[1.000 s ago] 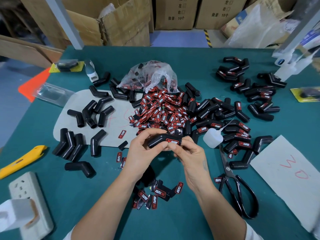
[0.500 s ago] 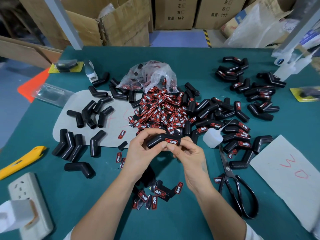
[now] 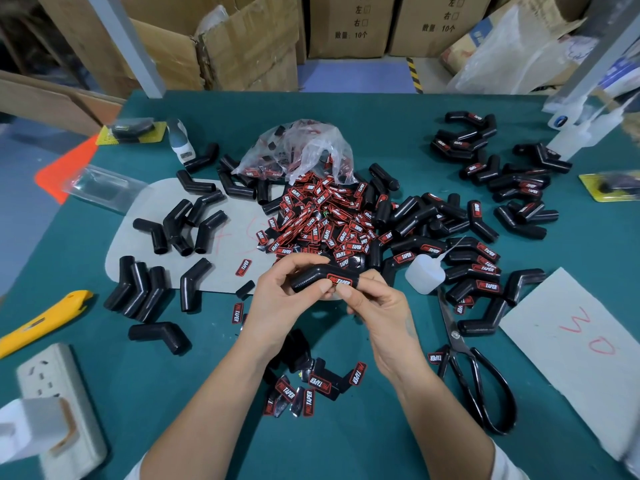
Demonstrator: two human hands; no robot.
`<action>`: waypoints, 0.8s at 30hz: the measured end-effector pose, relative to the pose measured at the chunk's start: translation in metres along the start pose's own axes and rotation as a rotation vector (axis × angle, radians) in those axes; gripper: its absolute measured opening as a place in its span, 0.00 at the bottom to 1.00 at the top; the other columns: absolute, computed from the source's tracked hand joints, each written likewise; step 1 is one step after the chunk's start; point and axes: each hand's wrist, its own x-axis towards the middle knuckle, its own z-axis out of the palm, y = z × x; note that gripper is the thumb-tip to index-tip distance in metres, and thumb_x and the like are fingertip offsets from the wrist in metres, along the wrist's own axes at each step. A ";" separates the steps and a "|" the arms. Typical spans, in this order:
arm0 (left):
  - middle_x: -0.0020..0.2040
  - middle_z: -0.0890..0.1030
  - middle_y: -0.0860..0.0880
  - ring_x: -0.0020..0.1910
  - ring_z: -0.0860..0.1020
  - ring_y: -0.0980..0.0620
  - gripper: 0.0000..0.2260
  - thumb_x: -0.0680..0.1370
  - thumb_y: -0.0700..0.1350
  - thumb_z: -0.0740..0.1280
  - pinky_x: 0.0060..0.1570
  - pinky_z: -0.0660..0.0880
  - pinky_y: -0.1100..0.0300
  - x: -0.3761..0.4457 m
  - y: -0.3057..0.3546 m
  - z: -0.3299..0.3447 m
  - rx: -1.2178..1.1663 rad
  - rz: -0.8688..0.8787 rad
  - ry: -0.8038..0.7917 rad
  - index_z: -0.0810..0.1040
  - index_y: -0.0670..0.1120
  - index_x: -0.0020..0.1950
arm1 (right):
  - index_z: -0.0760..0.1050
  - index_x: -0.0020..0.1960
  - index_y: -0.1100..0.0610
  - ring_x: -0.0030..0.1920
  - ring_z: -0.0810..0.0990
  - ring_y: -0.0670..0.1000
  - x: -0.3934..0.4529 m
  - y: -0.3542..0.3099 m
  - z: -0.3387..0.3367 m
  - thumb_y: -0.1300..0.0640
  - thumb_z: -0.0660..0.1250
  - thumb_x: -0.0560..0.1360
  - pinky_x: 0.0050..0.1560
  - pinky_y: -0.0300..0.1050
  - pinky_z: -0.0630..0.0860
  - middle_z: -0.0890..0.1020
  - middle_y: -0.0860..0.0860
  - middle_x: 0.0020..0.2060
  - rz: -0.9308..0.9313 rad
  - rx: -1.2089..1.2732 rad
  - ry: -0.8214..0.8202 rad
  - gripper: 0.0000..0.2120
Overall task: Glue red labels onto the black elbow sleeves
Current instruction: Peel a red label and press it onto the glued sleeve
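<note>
Left hand: the left hand [image 3: 282, 299] curls round the bent black rubber elbow sleeve [image 3: 323, 276], holding it above the green table mat [image 3: 346, 445], just in front of the label heap.
Right hand: the right hand [image 3: 379, 311] pinches the sleeve's near arm, fingertips [image 3: 344, 291] pressing right below the red rectangular "TAPER" label [image 3: 341, 282].
Step in hand: looks like pressing the label down onto fresh glue.
Doing it well: press evenly from the middle out to both ends, keep the label square along the sleeve's arm, and hold until it grips; a slide now would likely smear glue.
Glue: one small white squeeze bottle with a thin nozzle [image 3: 424, 276] stands just right of the hands.
Loose labels: a heap [image 3: 322, 220] spilling from one clear plastic bag [image 3: 298, 150], far too many to count.
Bare sleeves, left: about a dozen [image 3: 180, 226], on and around a grey card.
Labelled sleeves, right: dozens [image 3: 474, 258], overlapping, so no exact count.
Scissors: one black pair [image 3: 474, 379].
Yellow utility knife: one [image 3: 41, 320].
</note>
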 end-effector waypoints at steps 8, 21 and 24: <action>0.54 0.86 0.50 0.54 0.84 0.52 0.12 0.74 0.45 0.77 0.55 0.80 0.62 -0.001 0.000 -0.003 0.126 0.038 -0.044 0.85 0.57 0.55 | 0.89 0.51 0.57 0.39 0.76 0.40 0.001 0.005 0.004 0.56 0.78 0.71 0.41 0.30 0.73 0.78 0.45 0.41 0.019 0.044 0.031 0.10; 0.55 0.85 0.46 0.57 0.83 0.46 0.15 0.74 0.39 0.76 0.59 0.80 0.57 -0.003 -0.002 -0.001 0.170 0.091 -0.059 0.86 0.56 0.56 | 0.89 0.48 0.55 0.45 0.72 0.50 0.002 0.010 0.004 0.46 0.80 0.68 0.45 0.36 0.72 0.78 0.55 0.47 0.046 0.056 0.065 0.14; 0.55 0.85 0.46 0.56 0.83 0.46 0.14 0.74 0.38 0.76 0.59 0.80 0.56 -0.003 -0.001 -0.002 0.175 0.094 -0.059 0.86 0.55 0.56 | 0.89 0.48 0.55 0.45 0.74 0.49 0.001 0.008 0.004 0.47 0.80 0.68 0.45 0.36 0.73 0.79 0.55 0.48 0.045 0.076 0.050 0.14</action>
